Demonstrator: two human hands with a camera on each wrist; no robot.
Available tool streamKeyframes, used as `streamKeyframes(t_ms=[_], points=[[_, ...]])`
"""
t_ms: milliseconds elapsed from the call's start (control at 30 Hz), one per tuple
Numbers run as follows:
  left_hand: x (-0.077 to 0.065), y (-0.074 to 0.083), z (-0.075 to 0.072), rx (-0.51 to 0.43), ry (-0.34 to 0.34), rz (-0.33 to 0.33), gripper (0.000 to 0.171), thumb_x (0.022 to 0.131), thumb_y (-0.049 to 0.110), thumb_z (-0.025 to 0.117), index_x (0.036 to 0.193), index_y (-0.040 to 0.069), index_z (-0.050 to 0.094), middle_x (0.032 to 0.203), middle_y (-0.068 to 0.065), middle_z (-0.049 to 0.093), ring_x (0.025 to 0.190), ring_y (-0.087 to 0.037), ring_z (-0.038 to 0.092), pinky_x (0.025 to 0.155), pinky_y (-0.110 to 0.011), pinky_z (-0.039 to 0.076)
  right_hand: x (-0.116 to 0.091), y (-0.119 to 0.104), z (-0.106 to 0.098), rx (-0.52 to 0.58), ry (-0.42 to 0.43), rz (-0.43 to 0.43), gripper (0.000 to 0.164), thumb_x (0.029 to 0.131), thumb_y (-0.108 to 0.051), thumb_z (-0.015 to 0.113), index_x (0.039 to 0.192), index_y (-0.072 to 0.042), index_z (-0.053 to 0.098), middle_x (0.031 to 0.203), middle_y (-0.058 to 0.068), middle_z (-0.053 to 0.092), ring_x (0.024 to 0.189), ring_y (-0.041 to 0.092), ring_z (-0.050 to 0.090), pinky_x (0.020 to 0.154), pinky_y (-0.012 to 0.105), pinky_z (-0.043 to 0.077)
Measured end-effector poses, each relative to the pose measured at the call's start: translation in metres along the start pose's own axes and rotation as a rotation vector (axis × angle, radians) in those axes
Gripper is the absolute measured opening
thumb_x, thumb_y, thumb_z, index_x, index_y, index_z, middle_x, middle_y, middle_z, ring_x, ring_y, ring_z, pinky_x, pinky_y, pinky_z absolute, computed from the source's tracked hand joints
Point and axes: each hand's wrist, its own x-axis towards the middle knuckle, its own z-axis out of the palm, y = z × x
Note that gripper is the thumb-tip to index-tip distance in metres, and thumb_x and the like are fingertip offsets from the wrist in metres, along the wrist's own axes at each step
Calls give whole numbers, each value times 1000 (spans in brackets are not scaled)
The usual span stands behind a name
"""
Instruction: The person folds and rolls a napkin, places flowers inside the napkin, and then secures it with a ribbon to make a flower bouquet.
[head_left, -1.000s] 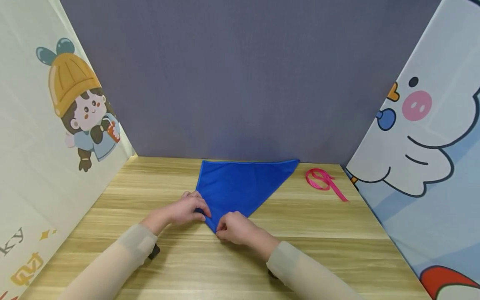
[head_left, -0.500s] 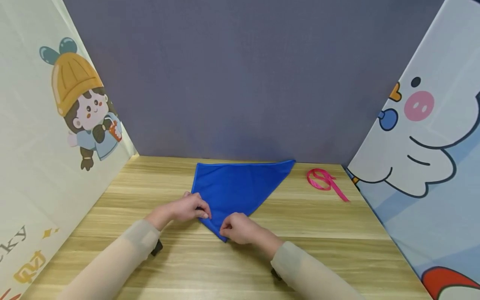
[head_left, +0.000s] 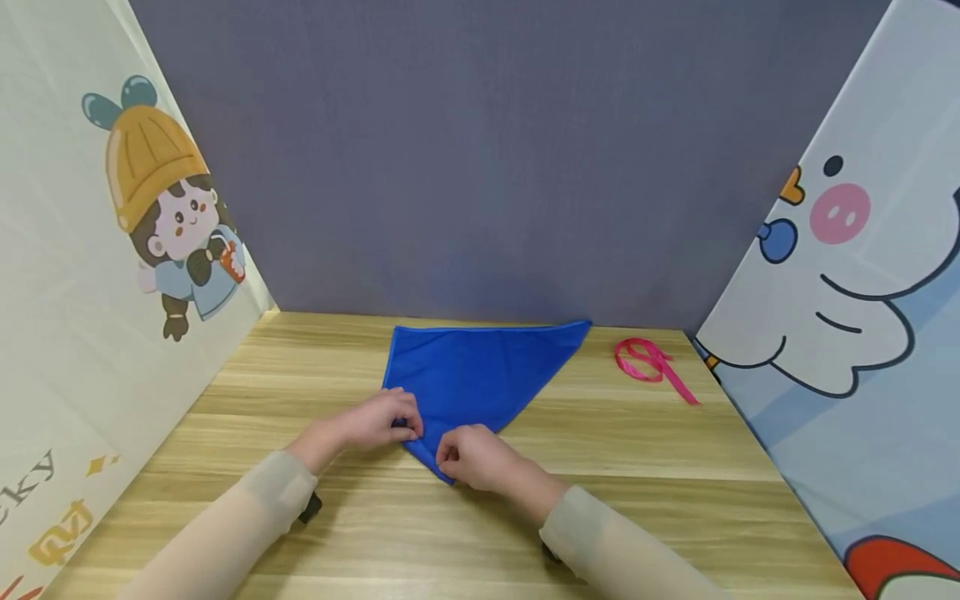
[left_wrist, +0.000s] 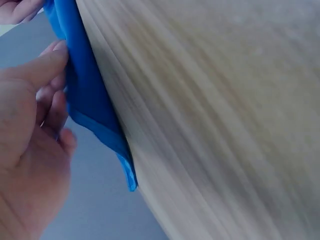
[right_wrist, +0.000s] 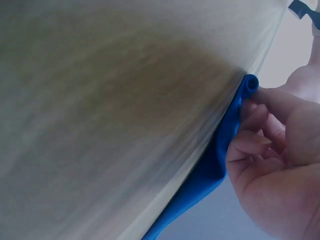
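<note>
A blue cloth (head_left: 480, 375) lies on the wooden table with a straight far edge and a point at the back right. Its near-left edge is turned over into a narrow roll, and the tube's open end (right_wrist: 251, 84) shows in the right wrist view. My left hand (head_left: 378, 418) pinches this edge, its thumb (left_wrist: 50, 62) on the cloth in the left wrist view. Close beside it, my right hand (head_left: 476, 457) pinches the roll near the cloth's nearest corner, fingers curled. The part of the cloth under my fingers is hidden.
A loosely coiled pink ribbon (head_left: 652, 367) lies on the table (head_left: 630, 450) at the back right, its tail pointing forward. A grey panel (head_left: 480, 158) stands behind the table, with cartoon-printed panels at both sides.
The cloth's near corner has shifted slightly right and toward me, and its far-left corner a little left. Both hands stay at the rolled edge with only small shifts.
</note>
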Motion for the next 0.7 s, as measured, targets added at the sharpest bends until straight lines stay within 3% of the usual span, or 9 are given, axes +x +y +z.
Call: streamKeyframes(t_ms=[167, 400, 600, 700], points=[[-9, 0, -2, -45, -67, 22, 19, 92, 11, 83, 111, 14, 84, 108, 5, 75, 106, -13, 60, 100, -39, 51, 0, -4, 4, -56, -2, -7, 6, 94, -21, 86, 91, -18, 82, 79, -14, 72, 74, -4, 58, 75, 17, 52], [-13, 0, -5, -84, -71, -1, 15, 99, 16, 83, 114, 17, 85, 109, 8, 74, 110, -14, 64, 107, -45, 49, 0, -9, 6, -49, -30, 21, 25, 88, -40, 94, 93, -19, 81, 77, -16, 67, 72, -4, 57, 72, 16, 50], [-11, 2, -6, -108, -75, -51, 14, 99, 20, 83, 113, 21, 86, 108, 12, 76, 113, -11, 59, 112, -54, 42, 1, -8, 7, -66, -36, 25, 26, 87, -39, 95, 92, -19, 79, 77, -16, 67, 72, -4, 57, 73, 16, 50], [-11, 2, -6, -119, -55, -80, 12, 98, 22, 84, 109, 24, 86, 106, 15, 77, 111, -10, 54, 107, -50, 38, 0, -7, 6, -54, -38, 17, 20, 89, -33, 93, 93, -18, 80, 78, -14, 70, 72, -4, 58, 74, 16, 51]])
